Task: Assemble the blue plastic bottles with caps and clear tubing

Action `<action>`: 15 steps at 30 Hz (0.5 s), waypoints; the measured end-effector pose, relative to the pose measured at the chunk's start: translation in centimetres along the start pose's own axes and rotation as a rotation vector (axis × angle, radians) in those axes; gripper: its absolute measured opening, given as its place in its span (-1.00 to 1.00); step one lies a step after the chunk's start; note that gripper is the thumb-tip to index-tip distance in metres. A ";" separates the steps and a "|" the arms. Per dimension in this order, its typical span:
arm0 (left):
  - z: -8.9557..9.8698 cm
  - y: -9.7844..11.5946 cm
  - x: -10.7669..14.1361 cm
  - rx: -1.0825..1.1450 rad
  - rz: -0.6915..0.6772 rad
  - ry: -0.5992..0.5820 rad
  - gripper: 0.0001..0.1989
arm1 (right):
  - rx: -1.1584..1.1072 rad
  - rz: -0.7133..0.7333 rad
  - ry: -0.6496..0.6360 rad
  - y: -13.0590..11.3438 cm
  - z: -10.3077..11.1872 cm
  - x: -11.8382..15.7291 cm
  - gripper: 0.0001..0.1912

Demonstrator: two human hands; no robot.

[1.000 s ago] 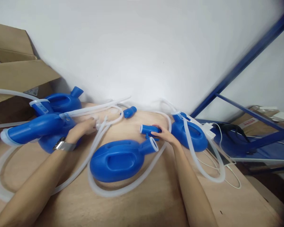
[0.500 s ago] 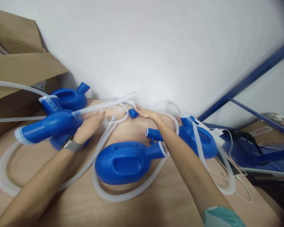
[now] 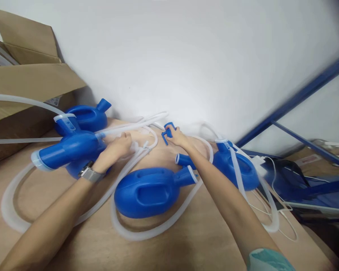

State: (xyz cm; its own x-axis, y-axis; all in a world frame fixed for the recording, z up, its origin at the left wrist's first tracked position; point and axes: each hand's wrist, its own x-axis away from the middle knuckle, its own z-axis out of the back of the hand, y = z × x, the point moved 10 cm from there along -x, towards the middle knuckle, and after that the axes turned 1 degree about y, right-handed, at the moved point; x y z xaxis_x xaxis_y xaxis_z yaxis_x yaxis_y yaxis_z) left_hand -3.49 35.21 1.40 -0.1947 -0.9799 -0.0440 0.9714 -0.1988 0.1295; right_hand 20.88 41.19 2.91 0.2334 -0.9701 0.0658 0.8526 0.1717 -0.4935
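Note:
My right hand (image 3: 177, 136) grips a small blue plastic cap with a thin hooked arm (image 3: 168, 130), held near the wall at the back of the table. My left hand (image 3: 120, 146) is closed, its fingers curled by some translucent plastic (image 3: 133, 147) whose shape I cannot make out. Beside the left wrist lies a blue urinal bottle (image 3: 73, 147) with a clear-rimmed neck pointing left. Between my forearms another blue urinal bottle (image 3: 147, 194) lies on its side, its white-rimmed neck to the right. A clear hose (image 3: 141, 235) curves round its front.
More blue bottles stand at the back left (image 3: 87, 117) and at the right (image 3: 237, 169), with hoses running among them. An open cardboard box (image 3: 36, 81) is at the left. White cables (image 3: 289, 222) trail along the right table edge, near a blue metal frame (image 3: 299, 98).
My right hand has closed on the small blue cap, lifted it and turned it. My left hand has shifted slightly right, its fingers still curled.

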 end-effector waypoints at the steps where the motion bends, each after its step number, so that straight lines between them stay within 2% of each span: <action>1: 0.5 0.1 0.0 0.018 0.014 0.000 -0.37 | -0.019 0.016 0.055 -0.3 1.2 1.1 -0.29; 4: 2.0 1.3 0.1 0.107 -0.001 0.030 -0.46 | -0.231 0.108 0.246 -1.0 5.1 5.7 -0.13; 7: 4.0 2.7 0.7 0.334 -0.032 0.162 -0.47 | -0.357 0.267 0.431 -1.7 8.4 12.1 -0.22; 9: 4.9 4.0 1.5 0.598 -0.071 0.210 -0.51 | -0.357 0.346 0.494 -2.3 9.7 16.1 -0.26; 10: 4.8 4.8 1.8 0.760 -0.088 0.180 -0.54 | -0.347 0.376 0.474 -2.8 9.9 17.6 -0.27; 12: 4.3 7.0 2.7 1.127 -0.112 0.044 -0.58 | -0.303 0.419 0.373 -3.9 9.7 19.6 -0.30; 15: 5.0 9.9 4.5 1.574 -0.132 -0.087 -0.57 | -0.262 0.447 0.283 -5.1 9.6 21.1 -0.36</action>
State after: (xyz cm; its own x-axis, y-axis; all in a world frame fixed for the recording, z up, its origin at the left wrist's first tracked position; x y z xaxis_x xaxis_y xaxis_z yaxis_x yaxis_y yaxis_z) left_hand 4.63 28.78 7.40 -0.3231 -0.9421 -0.0900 -0.1488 -0.0434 0.9879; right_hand 25.96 21.53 15.13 0.3792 -0.8277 -0.4137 0.5476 0.5612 -0.6206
